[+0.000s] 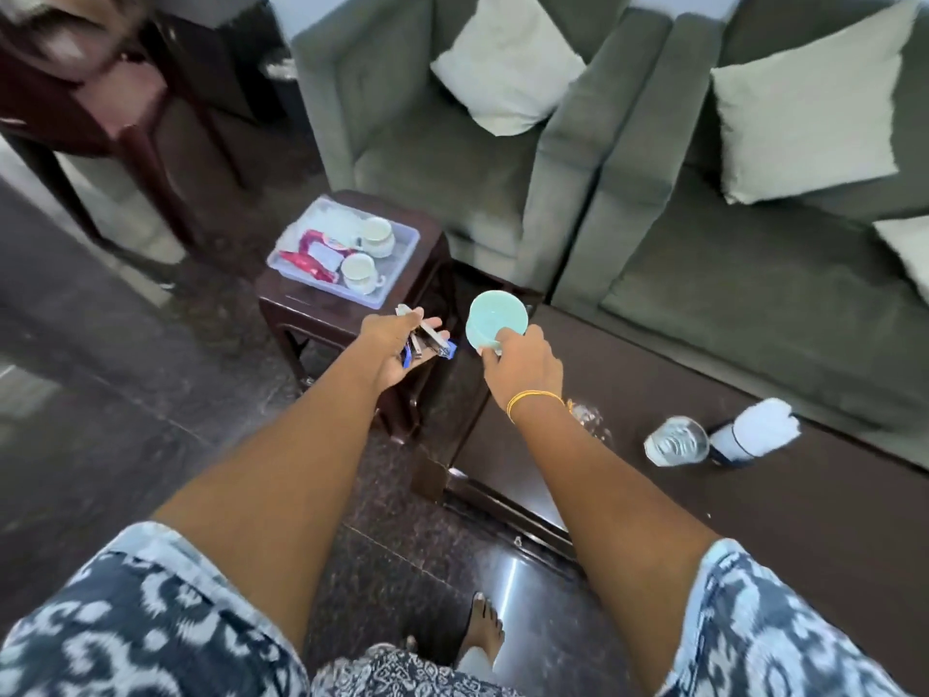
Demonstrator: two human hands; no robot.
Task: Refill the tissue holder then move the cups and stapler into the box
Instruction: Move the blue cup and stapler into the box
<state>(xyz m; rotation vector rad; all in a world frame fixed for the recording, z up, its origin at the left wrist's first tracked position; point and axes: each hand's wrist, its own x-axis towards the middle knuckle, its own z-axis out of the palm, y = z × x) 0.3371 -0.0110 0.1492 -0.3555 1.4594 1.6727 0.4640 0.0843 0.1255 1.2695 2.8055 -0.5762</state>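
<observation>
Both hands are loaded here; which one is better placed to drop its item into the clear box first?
Probably the left. The left hand holds the stapler nearest the box on the side table. The right hand, holding the green cup, is farther off to the box's right.

1. Short sleeves [151, 611], dark blue with a pale blotched print.
2. Same print on the lap cloth [402, 671].
3. Thin yellow-orange band [534, 397] round the right wrist.
4. Bare foot [483, 628].
</observation>
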